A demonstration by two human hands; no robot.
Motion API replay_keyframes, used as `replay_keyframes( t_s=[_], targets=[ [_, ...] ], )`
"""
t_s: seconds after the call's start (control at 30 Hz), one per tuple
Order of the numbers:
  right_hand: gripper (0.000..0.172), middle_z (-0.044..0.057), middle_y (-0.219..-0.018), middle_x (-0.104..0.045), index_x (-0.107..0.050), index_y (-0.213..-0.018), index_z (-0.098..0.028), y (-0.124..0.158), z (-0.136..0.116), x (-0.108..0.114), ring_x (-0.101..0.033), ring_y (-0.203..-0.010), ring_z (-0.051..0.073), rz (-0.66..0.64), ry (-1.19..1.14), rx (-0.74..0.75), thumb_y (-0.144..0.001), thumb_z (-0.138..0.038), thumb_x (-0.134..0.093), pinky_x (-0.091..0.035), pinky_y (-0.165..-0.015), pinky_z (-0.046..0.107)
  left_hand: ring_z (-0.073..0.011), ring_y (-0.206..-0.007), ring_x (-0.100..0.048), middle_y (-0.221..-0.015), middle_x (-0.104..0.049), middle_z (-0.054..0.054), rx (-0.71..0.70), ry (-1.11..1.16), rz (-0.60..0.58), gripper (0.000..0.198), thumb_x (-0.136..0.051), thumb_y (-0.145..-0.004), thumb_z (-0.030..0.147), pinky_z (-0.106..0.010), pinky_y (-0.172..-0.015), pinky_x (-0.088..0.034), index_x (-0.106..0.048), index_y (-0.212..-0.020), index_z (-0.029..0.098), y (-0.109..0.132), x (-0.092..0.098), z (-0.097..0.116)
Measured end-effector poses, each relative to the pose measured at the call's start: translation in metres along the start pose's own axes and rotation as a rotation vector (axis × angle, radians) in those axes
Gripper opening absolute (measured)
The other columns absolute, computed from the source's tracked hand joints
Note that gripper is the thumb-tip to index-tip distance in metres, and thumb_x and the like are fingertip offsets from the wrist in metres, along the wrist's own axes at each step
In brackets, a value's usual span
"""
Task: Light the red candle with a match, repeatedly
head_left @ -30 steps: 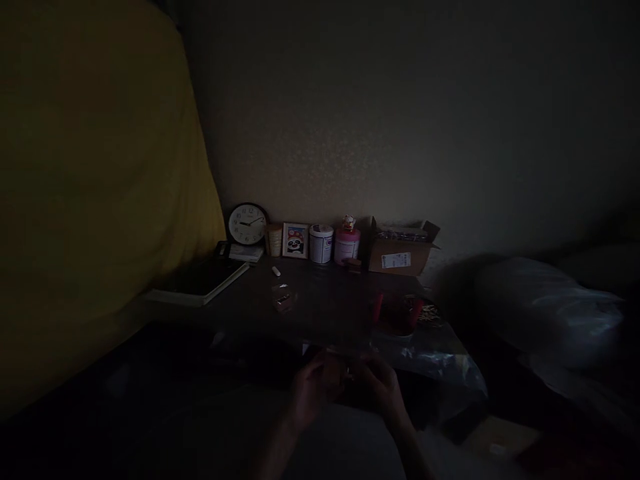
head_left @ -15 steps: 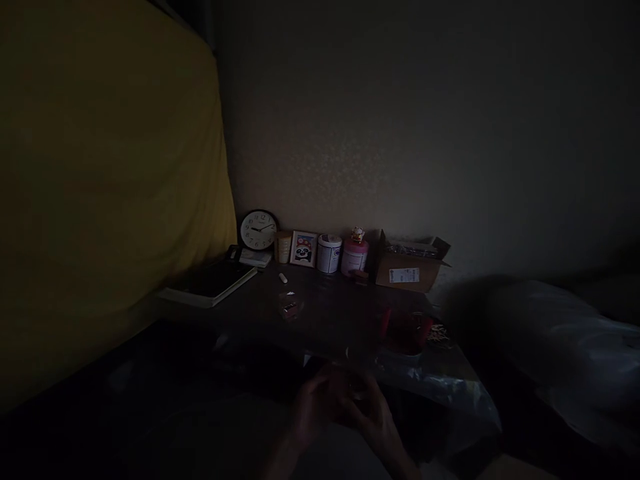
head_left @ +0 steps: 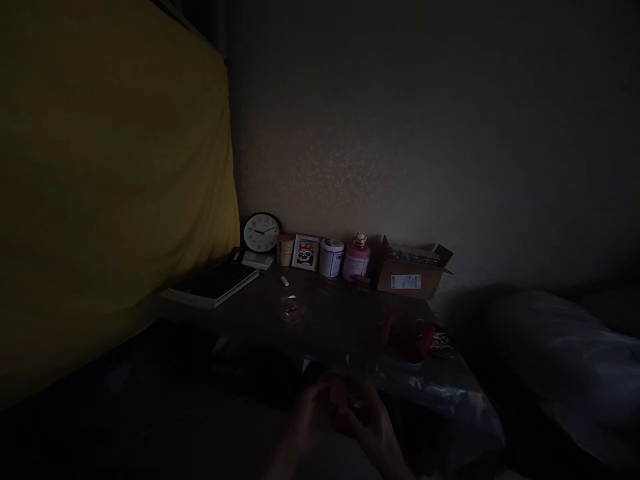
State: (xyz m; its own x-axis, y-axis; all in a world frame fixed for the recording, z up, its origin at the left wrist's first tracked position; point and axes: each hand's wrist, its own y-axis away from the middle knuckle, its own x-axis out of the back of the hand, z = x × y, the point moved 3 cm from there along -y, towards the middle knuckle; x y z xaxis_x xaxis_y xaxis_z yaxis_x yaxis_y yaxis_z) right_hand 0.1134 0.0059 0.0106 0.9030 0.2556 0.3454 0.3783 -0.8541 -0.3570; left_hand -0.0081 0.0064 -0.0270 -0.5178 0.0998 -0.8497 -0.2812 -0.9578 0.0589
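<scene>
Low in the picture, in front of the table's near edge, my left hand (head_left: pixel 307 412) and my right hand (head_left: pixel 373 423) meet. The fingers of both are curled round a small dark reddish thing (head_left: pixel 339 392). Poor light and the fingers hide its shape, so its kind cannot be made out. On the table ahead of my hands lies a small clear packet (head_left: pixel 291 311) with something reddish in it. A red open holder or tray (head_left: pixel 407 339) sits to the right, with a pile of thin pale sticks (head_left: pixel 441 343) beside it.
Along the wall stand a round clock (head_left: pixel 262 233), a ribbed cup (head_left: pixel 285 251), a panda picture frame (head_left: pixel 305 253), a white tin (head_left: pixel 331 259), a pink tin (head_left: pixel 357 261) topped by a figurine, and an open cardboard box (head_left: pixel 410 277). A large book (head_left: pixel 215 285) lies left, near a yellow curtain (head_left: pixel 115 167).
The view has shifted slightly, so the table things appear a little lower and further right. My hands stay together, with small finger movements around the reddish thing.
</scene>
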Motion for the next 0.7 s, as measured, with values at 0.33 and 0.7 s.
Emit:
replay_keyframes(
  t_s=[0.33, 0.7],
  targets=[
    [0.042, 0.006, -0.118, -0.058, -0.052, -0.118, -0.028, -0.0010, -0.0057, 0.0011, -0.054, -0.108, 0.026, 0.031, 0.070, 0.037, -0.078, -0.037, -0.060, -0.050, -0.085, 0.033, -0.0203, -0.078, -0.063, -0.073, -0.069, -0.006, 0.011, -0.012, -0.002, 0.022, -0.053, -0.081, 0.030, -0.027, -0.068, -0.042, -0.068, -0.081, 0.014, 0.0023, -0.0054, 0.0014],
    [0.038, 0.006, -0.112, -0.060, -0.054, -0.114, -0.027, 0.0014, 0.0020, 0.0014, -0.059, -0.100, 0.024, 0.022, 0.115, -0.007, -0.078, -0.038, -0.059, -0.052, -0.080, 0.032, -0.0234, -0.087, -0.063, -0.081, -0.070, -0.008, 0.052, -0.005, 0.013, 0.025, -0.055, -0.080, 0.035, -0.030, -0.074, -0.043, -0.068, -0.087, 0.015, -0.0010, -0.0010, -0.0035]
  ],
)
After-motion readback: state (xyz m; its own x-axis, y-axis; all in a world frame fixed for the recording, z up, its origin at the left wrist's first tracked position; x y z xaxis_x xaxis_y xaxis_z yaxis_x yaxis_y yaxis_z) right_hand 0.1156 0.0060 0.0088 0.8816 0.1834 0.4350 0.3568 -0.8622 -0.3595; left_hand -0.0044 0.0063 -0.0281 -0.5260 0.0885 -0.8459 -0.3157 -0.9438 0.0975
